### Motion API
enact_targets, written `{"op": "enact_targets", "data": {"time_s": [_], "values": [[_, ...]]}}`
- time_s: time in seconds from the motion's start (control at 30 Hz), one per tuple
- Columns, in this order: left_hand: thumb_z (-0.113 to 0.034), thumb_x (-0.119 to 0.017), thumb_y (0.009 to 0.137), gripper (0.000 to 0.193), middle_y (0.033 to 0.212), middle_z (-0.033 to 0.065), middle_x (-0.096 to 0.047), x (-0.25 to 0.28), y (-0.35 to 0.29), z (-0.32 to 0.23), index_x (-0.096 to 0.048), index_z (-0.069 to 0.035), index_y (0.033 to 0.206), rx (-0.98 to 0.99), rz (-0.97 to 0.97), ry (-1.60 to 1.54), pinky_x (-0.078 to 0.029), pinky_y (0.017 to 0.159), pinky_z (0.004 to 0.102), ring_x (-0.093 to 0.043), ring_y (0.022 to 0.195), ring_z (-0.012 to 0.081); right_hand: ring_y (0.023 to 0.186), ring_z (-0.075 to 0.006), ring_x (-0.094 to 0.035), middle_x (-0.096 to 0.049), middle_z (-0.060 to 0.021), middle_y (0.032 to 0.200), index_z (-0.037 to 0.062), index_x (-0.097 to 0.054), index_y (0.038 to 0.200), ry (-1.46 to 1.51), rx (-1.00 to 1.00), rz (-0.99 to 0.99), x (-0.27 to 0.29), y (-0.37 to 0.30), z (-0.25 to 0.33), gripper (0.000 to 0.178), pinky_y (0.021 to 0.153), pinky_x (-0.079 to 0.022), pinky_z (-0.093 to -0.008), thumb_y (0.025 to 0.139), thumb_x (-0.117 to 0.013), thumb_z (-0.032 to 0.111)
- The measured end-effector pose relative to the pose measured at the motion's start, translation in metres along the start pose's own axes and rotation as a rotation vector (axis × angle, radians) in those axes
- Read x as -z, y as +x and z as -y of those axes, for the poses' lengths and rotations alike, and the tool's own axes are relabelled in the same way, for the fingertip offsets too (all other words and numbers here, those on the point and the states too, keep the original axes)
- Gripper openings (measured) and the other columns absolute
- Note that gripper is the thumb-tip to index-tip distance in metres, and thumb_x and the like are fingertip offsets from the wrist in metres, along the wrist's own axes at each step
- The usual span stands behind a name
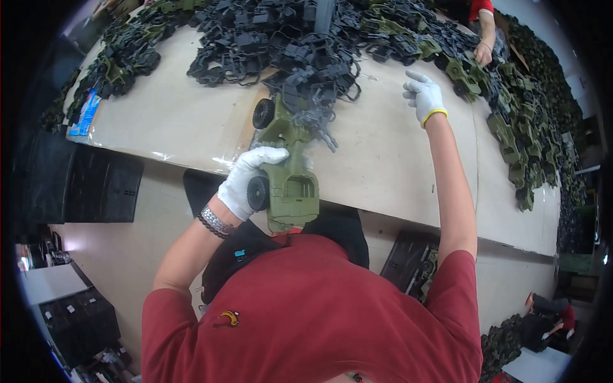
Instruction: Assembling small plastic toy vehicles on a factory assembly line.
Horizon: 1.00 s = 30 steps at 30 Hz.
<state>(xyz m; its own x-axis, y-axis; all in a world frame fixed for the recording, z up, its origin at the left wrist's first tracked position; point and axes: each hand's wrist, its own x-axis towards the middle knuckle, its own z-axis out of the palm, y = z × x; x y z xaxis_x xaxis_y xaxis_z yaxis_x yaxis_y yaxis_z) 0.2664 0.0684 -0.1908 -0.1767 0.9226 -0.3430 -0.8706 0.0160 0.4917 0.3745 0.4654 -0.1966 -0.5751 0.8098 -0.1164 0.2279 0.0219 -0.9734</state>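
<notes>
My left hand (246,182), in a white glove, is closed around the side of an olive-green toy jeep (294,175) at the table's near edge. Two black wheels (258,193) show along the jeep's left side. By its far end lie grey plastic parts (316,121); whether they touch the jeep I cannot tell. Out over the table to the right, my right hand (424,97) wears a white glove with a yellow cuff. Its fingers are apart and nothing shows in them.
A large heap of dark grey plastic frames (281,38) covers the far middle of the table (389,159). Rows of green toy jeeps (511,134) line the right side, more at far left (121,67). Another person's hand (483,53) touches parts at the far right.
</notes>
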Motion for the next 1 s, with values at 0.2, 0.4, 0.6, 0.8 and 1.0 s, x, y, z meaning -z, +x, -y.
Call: {"op": "enact_targets", "data": {"time_s": [0.2, 0.4, 0.6, 0.8, 1.0], "values": [[-0.025, -0.060, 0.091, 0.046, 0.116, 0.0178, -0.065, -0.006, 0.016, 0.013, -0.054, -0.001, 0.130, 0.019, 0.090, -0.112, -0.054, 0.093, 0.0475, -0.066, 0.105, 0.0309, 0.092, -0.0193, -0.068, -0.073, -0.0118, 0.109, 0.0081, -0.058, 0.137, -0.498, 0.583, 0.072, -0.068, 0.016, 0.010, 0.055, 0.083, -0.054, -0.0301, 0.084, -0.071, 0.017], [-0.022, -0.062, 0.090, 0.049, 0.118, 0.0175, -0.065, -0.015, 0.003, 0.016, -0.051, -0.002, 0.133, -0.026, 0.086, -0.078, -0.055, 0.093, 0.0464, -0.066, 0.105, 0.0307, 0.102, -0.0363, -0.067, -0.069, -0.0192, 0.114, 0.0138, -0.063, 0.129, -0.660, 0.721, -0.095, -0.087, 0.051, -0.017, 0.052, 0.091, -0.053, -0.0407, 0.078, -0.070, 0.019], [-0.022, -0.063, 0.090, 0.045, 0.117, 0.0180, -0.065, 0.002, 0.007, 0.011, -0.054, 0.000, 0.129, -0.022, 0.066, -0.113, -0.055, 0.093, 0.0457, -0.066, 0.106, 0.0300, 0.084, -0.0223, -0.069, -0.072, -0.0094, 0.102, 0.0100, -0.063, 0.133, -0.224, 0.121, -0.097, 0.017, -0.038, -0.048, 0.045, 0.078, -0.053, -0.0308, 0.090, -0.066, 0.021], [-0.029, -0.062, 0.094, 0.045, 0.123, 0.0173, -0.063, -0.016, 0.024, 0.012, -0.054, -0.006, 0.132, -0.031, 0.092, -0.065, -0.054, 0.095, 0.0467, -0.064, 0.110, 0.0300, 0.100, -0.0330, -0.067, -0.070, -0.0146, 0.118, 0.0131, -0.066, 0.129, -0.969, -0.082, 0.003, 0.053, -0.128, -0.018, 0.050, 0.088, -0.053, -0.0382, 0.085, -0.075, 0.034], [-0.037, -0.056, 0.099, 0.052, 0.131, 0.0194, -0.060, -0.035, 0.034, 0.017, -0.049, -0.004, 0.139, -0.113, 0.009, 0.008, -0.050, 0.103, 0.0497, -0.060, 0.119, 0.0322, 0.130, -0.0387, -0.048, -0.041, -0.0082, 0.155, 0.0229, -0.056, 0.140, -1.230, 0.808, 0.292, 0.042, -0.102, -0.024, 0.073, 0.107, -0.045, -0.0417, 0.071, -0.075, 0.008]]}}
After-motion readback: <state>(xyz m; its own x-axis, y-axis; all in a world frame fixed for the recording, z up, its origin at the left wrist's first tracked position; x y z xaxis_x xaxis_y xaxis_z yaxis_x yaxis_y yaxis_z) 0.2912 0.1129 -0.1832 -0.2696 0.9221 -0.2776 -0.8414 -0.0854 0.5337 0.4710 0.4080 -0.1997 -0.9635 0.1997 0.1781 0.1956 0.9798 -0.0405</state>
